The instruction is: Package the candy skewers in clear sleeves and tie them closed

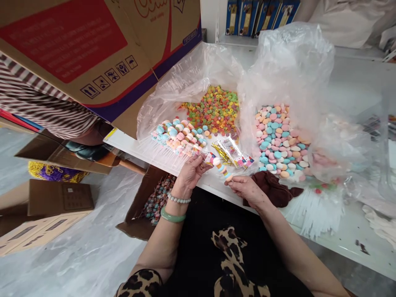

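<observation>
Over the table's front edge, my right hand [246, 189] pinches the lower end of a candy skewer [220, 168] threaded with pastel pieces. The fingers of my left hand [192, 170] are closed on a small clear printed wrapper [209, 157] at the skewer's upper end. Whether the tip is inside the wrapper I cannot tell. Just beyond lie more printed wrappers [232, 152] and gold twist ties [220, 151]. A pile of candy skewers [179, 134] with white sticks lies beyond my left hand. A brown cloth [272, 188] lies beside my right hand.
Plastic bags hold gummy rings [216, 109] and pastel candies [280, 138]. White sticks [312, 210] lie at right. A large carton [93, 53] stands at left, beside a person's striped sleeve [46, 103]. Below the table edge, an open box [134, 206] contains many skewers.
</observation>
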`<control>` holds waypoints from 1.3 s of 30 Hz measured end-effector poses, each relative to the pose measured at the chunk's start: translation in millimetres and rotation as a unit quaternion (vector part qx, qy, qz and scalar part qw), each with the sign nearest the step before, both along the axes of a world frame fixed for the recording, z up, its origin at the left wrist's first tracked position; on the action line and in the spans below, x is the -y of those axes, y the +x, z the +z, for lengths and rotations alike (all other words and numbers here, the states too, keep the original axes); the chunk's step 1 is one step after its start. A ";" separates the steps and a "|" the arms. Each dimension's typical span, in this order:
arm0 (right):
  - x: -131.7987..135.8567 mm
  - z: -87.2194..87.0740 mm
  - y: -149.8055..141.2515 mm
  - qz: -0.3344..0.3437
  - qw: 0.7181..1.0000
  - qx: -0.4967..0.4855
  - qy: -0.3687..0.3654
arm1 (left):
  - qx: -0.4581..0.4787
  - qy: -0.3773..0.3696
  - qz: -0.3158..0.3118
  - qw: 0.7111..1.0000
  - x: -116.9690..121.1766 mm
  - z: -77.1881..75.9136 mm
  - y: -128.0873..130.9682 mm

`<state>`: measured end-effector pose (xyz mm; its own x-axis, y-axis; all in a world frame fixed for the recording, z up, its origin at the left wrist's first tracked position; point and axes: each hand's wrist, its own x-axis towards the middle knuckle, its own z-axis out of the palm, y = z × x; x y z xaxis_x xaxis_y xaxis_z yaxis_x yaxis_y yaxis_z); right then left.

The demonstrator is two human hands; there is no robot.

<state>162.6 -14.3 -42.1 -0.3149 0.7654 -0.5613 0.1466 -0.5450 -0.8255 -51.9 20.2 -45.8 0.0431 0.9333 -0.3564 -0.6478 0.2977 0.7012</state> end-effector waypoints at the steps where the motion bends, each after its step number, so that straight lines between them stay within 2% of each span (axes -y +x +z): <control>1: -0.2 -2.4 -0.2 0.005 1.000 0.019 0.017 | 0.005 0.007 0.002 1.000 0.2 0.6 0.3; 5: -1.5 -8.0 2.3 0.038 0.985 0.110 0.130 | 0.007 0.002 0.023 1.000 -1.7 -0.5 2.9; 8: -1.5 -7.3 4.5 0.073 0.949 0.188 0.243 | 0.006 -0.035 0.070 0.997 -4.6 -4.2 6.0; 12: 2.3 -5.8 3.6 0.125 0.884 0.284 0.349 | 0.017 -0.062 0.094 0.993 -6.5 -6.8 8.5; 17: 11.5 -3.7 -2.2 0.103 0.762 0.465 0.440 | 0.012 -0.061 0.101 0.993 -6.2 -4.0 8.7; 19: 14.1 -1.7 -4.0 0.099 0.734 0.492 0.458 | -0.005 -0.047 0.089 0.995 -5.1 -2.8 8.9; 20: 14.7 -0.7 -4.4 0.098 0.730 0.492 0.464 | -0.017 -0.036 0.079 0.996 -4.3 -2.4 9.0; 21: 14.8 0.1 -4.4 0.096 0.733 0.483 0.469 | -0.029 -0.024 0.066 0.997 -3.4 -2.3 9.1; 23: 13.4 0.8 -3.8 0.091 0.764 0.434 0.470 | -0.047 -0.003 0.033 0.998 -1.4 -3.0 9.6; 26: 8.9 -0.1 -2.9 0.078 0.851 0.312 0.415 | -0.044 0.001 0.006 0.999 1.1 -5.2 11.4; 29: 5.3 -0.9 -4.8 0.038 0.951 0.188 0.244 | -0.037 0.001 0.010 0.999 3.1 -6.5 16.5; 31: 4.7 -0.7 -7.8 0.004 0.990 0.098 0.097 | -0.039 0.013 0.027 0.999 4.7 -6.0 22.1; 33: 5.2 -0.7 -11.8 -0.015 0.999 0.024 -0.015 | -0.049 0.027 0.050 0.997 6.7 -4.8 28.9; 35: 6.1 -1.8 -16.2 -0.014 0.998 -0.012 -0.061 | -0.065 0.030 0.060 0.996 8.9 -3.6 36.0; 37: 7.2 -4.2 -20.6 -0.006 1.000 0.002 -0.024 | -0.072 0.023 0.054 0.996 10.6 -2.9 41.8; 39: 8.6 -6.9 -23.7 0.008 0.990 0.087 0.106 | -0.064 0.016 0.042 0.997 11.7 -2.4 44.6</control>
